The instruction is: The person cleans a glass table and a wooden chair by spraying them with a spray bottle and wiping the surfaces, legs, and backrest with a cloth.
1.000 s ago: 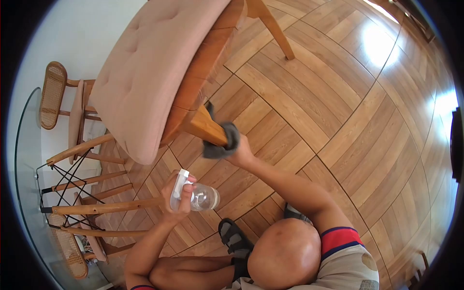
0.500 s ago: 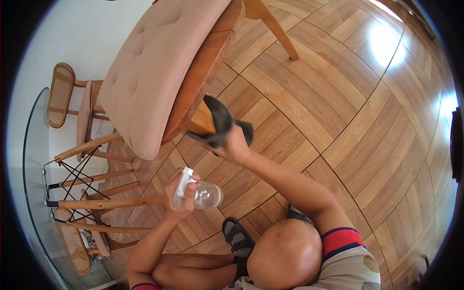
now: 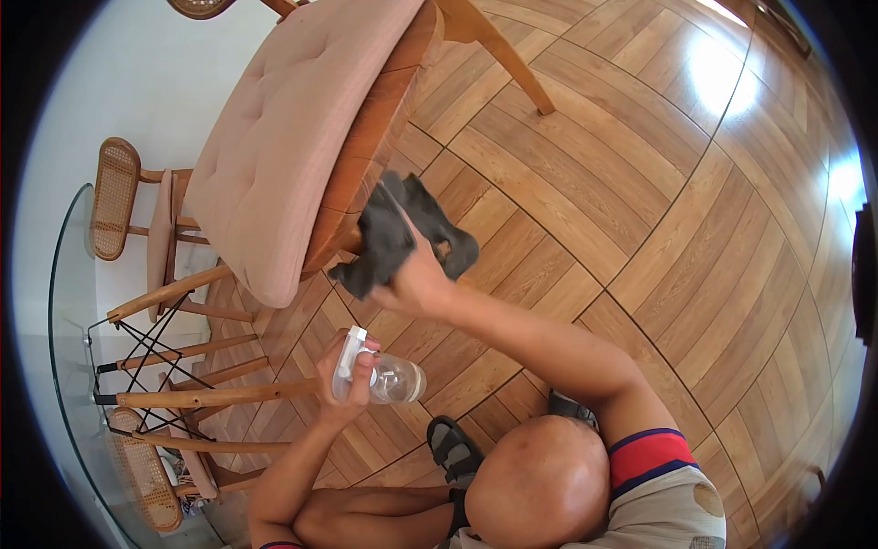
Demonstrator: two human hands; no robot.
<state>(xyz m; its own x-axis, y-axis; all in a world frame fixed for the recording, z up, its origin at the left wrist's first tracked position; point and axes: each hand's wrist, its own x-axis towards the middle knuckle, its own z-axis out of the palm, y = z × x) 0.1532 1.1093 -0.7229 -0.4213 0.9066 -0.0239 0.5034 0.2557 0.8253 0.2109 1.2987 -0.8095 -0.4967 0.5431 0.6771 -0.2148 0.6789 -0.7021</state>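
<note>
Your right hand [image 3: 416, 279] has its grip closed around a dark grey cloth [image 3: 395, 233], pressing it against the wooden chair's [image 3: 366, 146] front corner. Your left hand [image 3: 343, 380] wraps tight around a clear spray bottle [image 3: 380, 377], held nearer you above the wood floor [image 3: 640, 183].

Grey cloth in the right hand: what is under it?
The grey cloth, gripped by the right hand, drapes over the corner of the wooden seat frame. The wood directly beneath it is covered.
</note>
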